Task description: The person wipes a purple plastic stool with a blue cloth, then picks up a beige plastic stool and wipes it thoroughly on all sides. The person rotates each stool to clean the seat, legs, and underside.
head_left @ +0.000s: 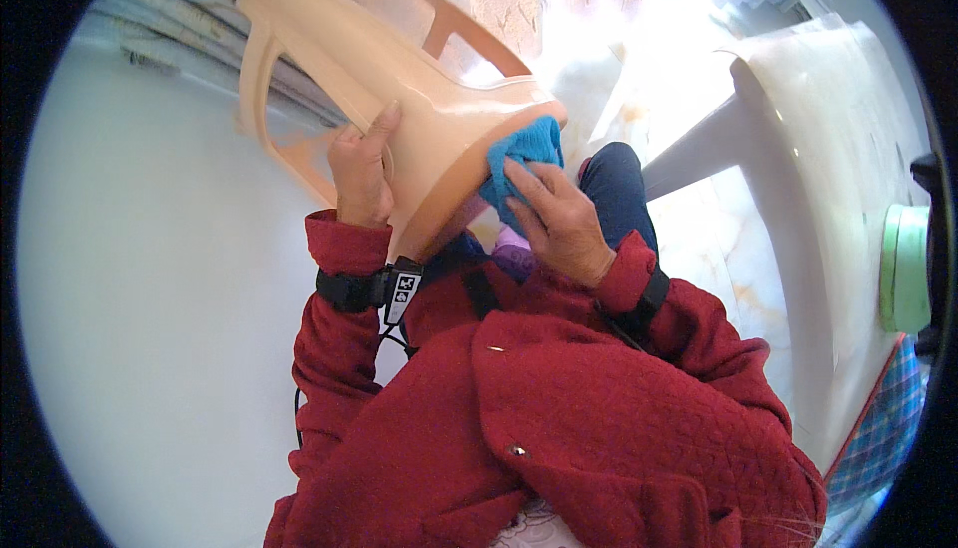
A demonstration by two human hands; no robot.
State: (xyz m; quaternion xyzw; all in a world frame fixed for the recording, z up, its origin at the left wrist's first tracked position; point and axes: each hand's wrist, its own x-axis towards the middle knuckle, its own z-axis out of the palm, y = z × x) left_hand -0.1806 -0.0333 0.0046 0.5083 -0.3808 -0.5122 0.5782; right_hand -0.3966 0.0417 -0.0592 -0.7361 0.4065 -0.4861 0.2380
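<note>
A peach-coloured plastic stool (441,91) lies tilted before me, its legs and openings pointing up and left. My left hand (363,166) grips it at the edge of a side opening, thumb on the outer face and fingers out of sight behind. My right hand (557,218) holds a folded blue cloth (524,155) against the darker orange edge of the stool, near its right corner. Black straps circle both wrists over the red sleeves.
A white plastic table or stool (808,136) with a splayed leg stands at the right, with a green round container (904,267) on it. Blue checked fabric (879,428) lies below. A white surface (165,271) fills the left. My knee is beyond my right hand.
</note>
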